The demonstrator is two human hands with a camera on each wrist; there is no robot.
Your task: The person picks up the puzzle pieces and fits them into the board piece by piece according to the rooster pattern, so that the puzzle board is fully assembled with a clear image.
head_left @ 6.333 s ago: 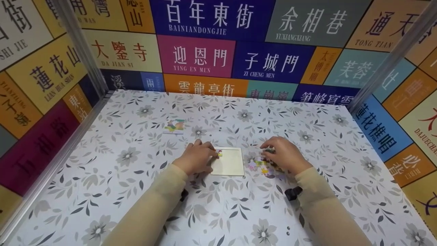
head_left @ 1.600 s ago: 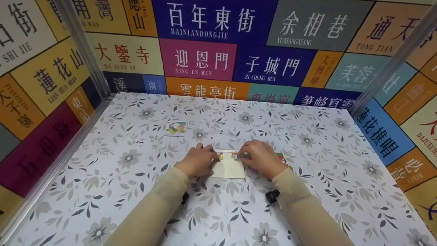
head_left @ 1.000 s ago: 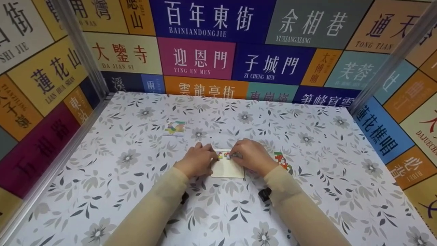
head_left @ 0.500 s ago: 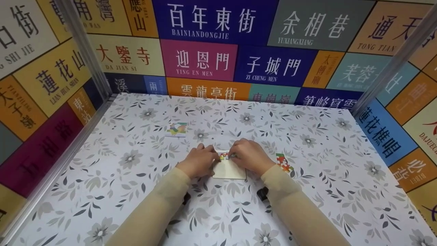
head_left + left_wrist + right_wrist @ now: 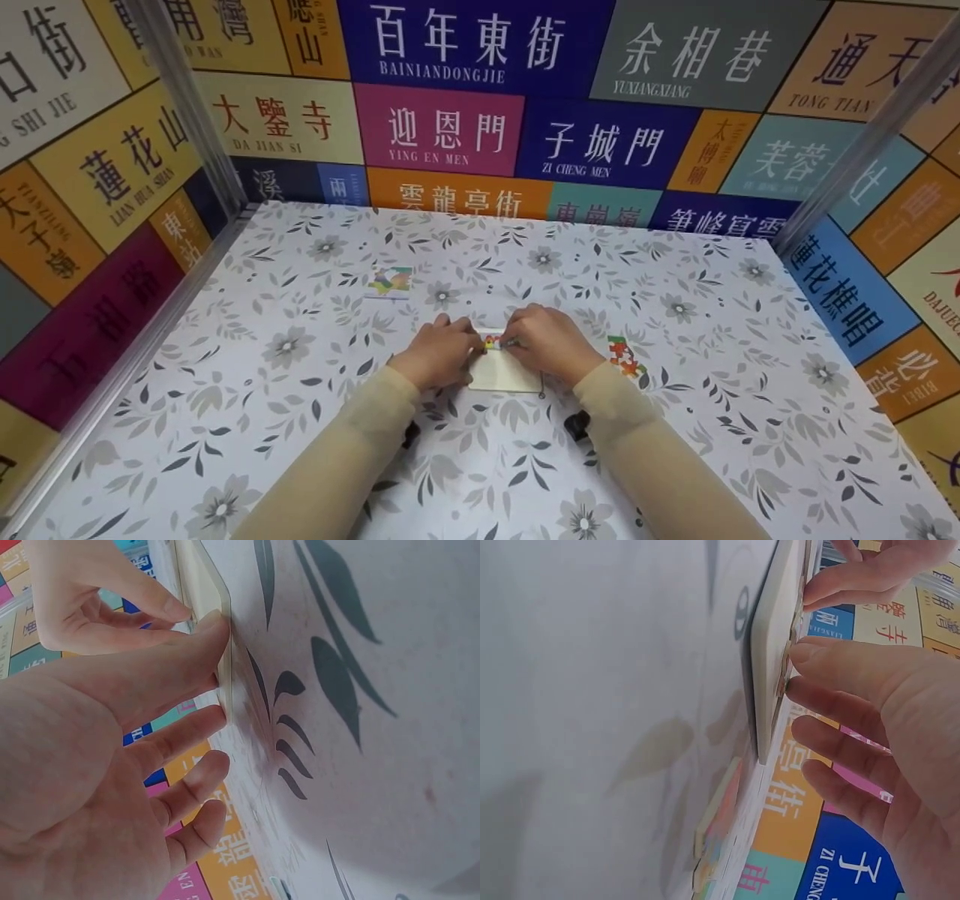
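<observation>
A small cream puzzle tray (image 5: 504, 375) lies flat on the table between the hands. My left hand (image 5: 439, 352) holds its left side, the thumb on the rim in the left wrist view and the index finger by the upper left corner. Colourful jigsaw pieces (image 5: 491, 343) lie along the tray's top edge, partly covered by fingers. My right hand (image 5: 550, 343) pinches a jigsaw piece (image 5: 783, 675) between thumb and index finger, low over the tray and against the pieces at the left. Its other fingers are loosely bent. The right hand hides the tray's upper right part.
Loose jigsaw pieces (image 5: 624, 357) in red, green and white lie right of the right hand. A small square of coloured jigsaw pieces (image 5: 390, 280) lies at the back left. The floral tablecloth (image 5: 480, 465) is bounded by panels of coloured signs (image 5: 442, 127).
My right hand has moved from the loose pieces onto the tray with a piece, then slid it left along the top edge. The left hand has stayed at the tray's left side.
</observation>
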